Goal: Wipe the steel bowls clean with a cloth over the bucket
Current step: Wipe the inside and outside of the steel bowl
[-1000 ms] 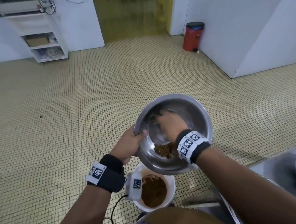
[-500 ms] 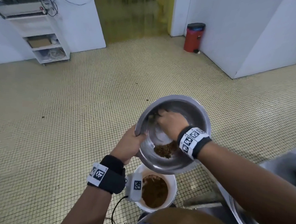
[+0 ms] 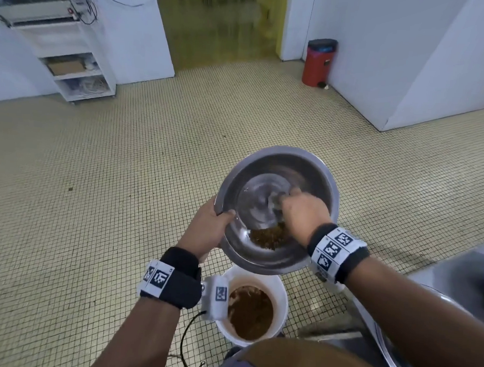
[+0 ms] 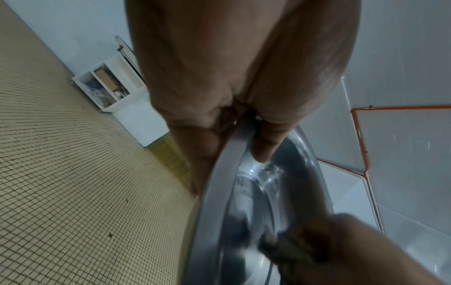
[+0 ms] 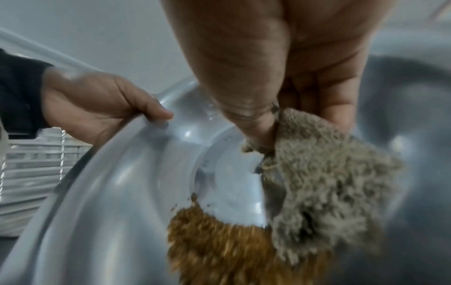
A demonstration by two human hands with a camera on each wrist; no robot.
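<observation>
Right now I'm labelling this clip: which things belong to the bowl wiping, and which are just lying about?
In the job:
steel bowl
cloth
brown residue
white bucket
left hand
right hand

Lying about:
red bin
white shelf unit
steel counter

Tiled floor [image 3: 122,205] lies open leftward (steel counter [image 3: 454,278] crowds right).

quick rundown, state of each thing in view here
steel bowl: tilted toward the person, held over the bucket, brown residue heaped at its low side
cloth: bunched, pressed inside the bowl
bucket: upright on the floor, open, brown residue inside
left hand: grips the bowl's rim
right hand: grips the cloth
red bin: lid closed
</observation>
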